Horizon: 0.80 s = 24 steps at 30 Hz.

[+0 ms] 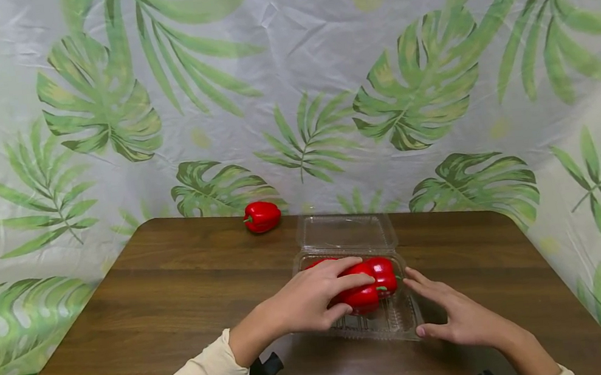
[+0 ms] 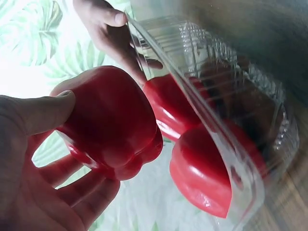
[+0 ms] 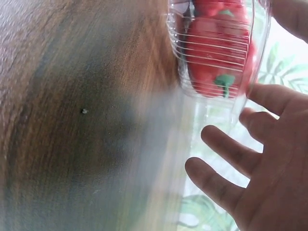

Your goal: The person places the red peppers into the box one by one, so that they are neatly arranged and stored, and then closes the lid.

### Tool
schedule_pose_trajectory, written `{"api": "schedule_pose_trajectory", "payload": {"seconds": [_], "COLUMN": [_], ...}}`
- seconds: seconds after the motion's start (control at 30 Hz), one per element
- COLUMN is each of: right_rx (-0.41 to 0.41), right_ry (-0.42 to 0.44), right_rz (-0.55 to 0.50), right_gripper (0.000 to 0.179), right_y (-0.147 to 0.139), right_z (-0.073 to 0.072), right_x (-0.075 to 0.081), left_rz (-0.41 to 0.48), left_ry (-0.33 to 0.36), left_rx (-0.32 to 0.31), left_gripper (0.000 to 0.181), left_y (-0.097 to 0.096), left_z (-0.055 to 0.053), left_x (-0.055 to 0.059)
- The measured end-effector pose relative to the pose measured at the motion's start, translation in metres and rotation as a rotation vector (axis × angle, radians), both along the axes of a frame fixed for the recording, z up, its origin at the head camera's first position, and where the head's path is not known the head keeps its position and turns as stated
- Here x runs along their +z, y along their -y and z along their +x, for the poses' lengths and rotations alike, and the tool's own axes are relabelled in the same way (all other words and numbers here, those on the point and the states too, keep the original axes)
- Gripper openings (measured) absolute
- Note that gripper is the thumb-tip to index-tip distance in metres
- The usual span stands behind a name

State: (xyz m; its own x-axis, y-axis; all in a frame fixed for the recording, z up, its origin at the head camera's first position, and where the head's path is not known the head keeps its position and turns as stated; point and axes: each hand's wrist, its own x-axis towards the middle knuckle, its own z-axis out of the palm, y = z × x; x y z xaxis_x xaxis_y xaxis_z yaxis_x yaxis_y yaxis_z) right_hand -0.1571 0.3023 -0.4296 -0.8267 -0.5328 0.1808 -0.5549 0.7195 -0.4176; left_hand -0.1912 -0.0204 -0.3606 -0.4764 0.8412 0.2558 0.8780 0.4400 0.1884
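My left hand (image 1: 315, 299) grips a red bell pepper (image 2: 108, 118) from above, thumb on one side and fingers on the other. It holds this pepper over the clear plastic clamshell container (image 1: 376, 331), whose lid (image 1: 346, 233) lies folded back. Two more red bell peppers (image 2: 199, 173) are inside, seen in the left wrist view; one with a green stem (image 1: 383, 271) shows at the right in the head view. At the container's right side is my right hand (image 1: 459, 311), its fingers spread, with fingertips at the wall and thumb near the front corner.
Another red bell pepper (image 1: 263, 216) lies on its side near the back edge of the brown wooden table (image 1: 190, 284), left of the lid. Behind the table hangs a leaf-patterned cloth (image 1: 309, 58).
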Motion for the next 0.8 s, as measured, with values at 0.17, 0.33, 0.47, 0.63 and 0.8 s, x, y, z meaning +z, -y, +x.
{"api": "schedule_pose_trajectory", "payload": {"seconds": [0.17, 0.33, 0.47, 0.63, 0.8], "right_rx": [-0.001, 0.002, -0.003, -0.004, 0.007], "right_ry": [0.003, 0.001, 0.008, 0.036, 0.035], "right_rz": [0.005, -0.003, -0.008, -0.03, -0.035], "right_gripper": [0.078, 0.079, 0.079, 0.08, 0.079], "right_y": [-0.002, -0.003, -0.003, -0.002, -0.001], "right_z": [-0.002, -0.002, -0.001, 0.0, -0.002], "right_x": [0.001, -0.001, -0.003, -0.003, -0.002], "left_rz": [-0.012, -0.032, -0.054, -0.076, -0.083], "left_ry": [-0.021, -0.05, -0.055, -0.035, -0.018], "left_rx": [-0.014, -0.031, -0.04, -0.047, -0.041], "left_gripper": [0.054, 0.054, 0.055, 0.055, 0.054], "left_y": [-0.006, -0.012, -0.018, -0.023, -0.024], "left_z": [0.001, -0.001, -0.002, -0.001, 0.001], "left_x": [-0.002, -0.007, -0.014, -0.021, -0.026]}}
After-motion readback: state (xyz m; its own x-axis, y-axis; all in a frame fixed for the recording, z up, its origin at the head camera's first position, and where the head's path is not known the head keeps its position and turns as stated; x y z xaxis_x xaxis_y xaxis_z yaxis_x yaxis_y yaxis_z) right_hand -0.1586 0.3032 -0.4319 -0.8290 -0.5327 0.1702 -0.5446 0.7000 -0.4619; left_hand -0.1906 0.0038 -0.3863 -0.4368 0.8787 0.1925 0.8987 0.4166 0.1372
